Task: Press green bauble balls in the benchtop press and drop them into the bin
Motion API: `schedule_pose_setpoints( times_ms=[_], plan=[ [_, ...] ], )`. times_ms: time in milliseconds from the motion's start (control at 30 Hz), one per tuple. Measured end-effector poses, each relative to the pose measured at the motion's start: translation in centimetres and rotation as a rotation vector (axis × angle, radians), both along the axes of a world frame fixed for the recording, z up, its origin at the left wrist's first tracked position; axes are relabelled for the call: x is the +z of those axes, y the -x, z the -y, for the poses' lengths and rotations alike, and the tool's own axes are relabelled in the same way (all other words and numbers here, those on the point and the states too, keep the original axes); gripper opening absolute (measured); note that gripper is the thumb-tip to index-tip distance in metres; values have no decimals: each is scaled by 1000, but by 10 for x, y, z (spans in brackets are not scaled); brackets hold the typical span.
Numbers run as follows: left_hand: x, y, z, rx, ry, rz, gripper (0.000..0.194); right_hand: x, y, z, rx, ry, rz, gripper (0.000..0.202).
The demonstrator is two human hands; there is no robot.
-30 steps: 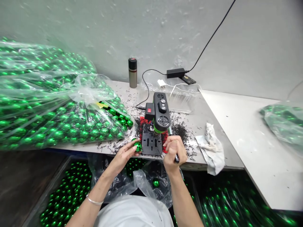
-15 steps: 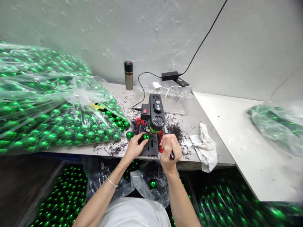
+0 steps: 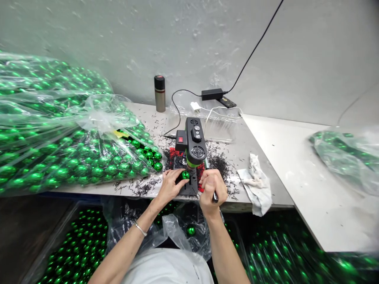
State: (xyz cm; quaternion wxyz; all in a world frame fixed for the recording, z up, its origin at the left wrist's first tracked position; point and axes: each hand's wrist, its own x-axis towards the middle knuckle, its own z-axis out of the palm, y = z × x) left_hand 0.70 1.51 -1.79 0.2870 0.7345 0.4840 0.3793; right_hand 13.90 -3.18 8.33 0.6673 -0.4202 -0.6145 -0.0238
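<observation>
Between the thumb and fingers of my left hand (image 3: 172, 184) is a shiny green ball (image 3: 185, 174), like a Christmas bauble. It is over the black base plate (image 3: 191, 187) of a small press. The press's black head (image 3: 196, 138), with round vents and buttons, stands just above and behind the ball. My right hand (image 3: 213, 188) is closed around the press's lever (image 3: 215, 197), whose black end sticks out below the fist. Another green ball (image 3: 158, 166) lies to the left, at the edge of the bagged ones.
A big clear bag of green balls (image 3: 65, 150) covers the table's left. Black bits (image 3: 220, 165) litter the tabletop around the press. A bottle (image 3: 160, 94), a power adapter (image 3: 212, 94) and a crumpled cloth (image 3: 257, 185) lie around. Several bags of balls (image 3: 79, 232) sit below.
My left hand and the green ball have shifted slightly right and toward me, away from under the press head. The right hand stays on the lever.
</observation>
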Motion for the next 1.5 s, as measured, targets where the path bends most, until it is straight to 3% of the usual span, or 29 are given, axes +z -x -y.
schedule_pose_setpoints(
  times_ms=[367,667,867,1167,1267,1500],
  plan=[
    [-9,-4,1,-24,-26,55,32,-5,-1,0,4,-3,4,31],
    [-5,5,1,-7,-15,15,33,-2,-1,1,-15,-4,31,32],
    [2,8,3,-65,-44,-41,33,-5,-1,0,2,-4,6,32],
    [-3,2,-6,-41,-18,-26,31,-7,-2,2,7,13,1,31],
    [-4,2,-6,-42,-29,-29,31,-17,-3,1,14,-5,14,29],
    [-5,2,-5,-48,-26,-35,33,-59,-10,-5,-11,-80,129,29]
  ],
)
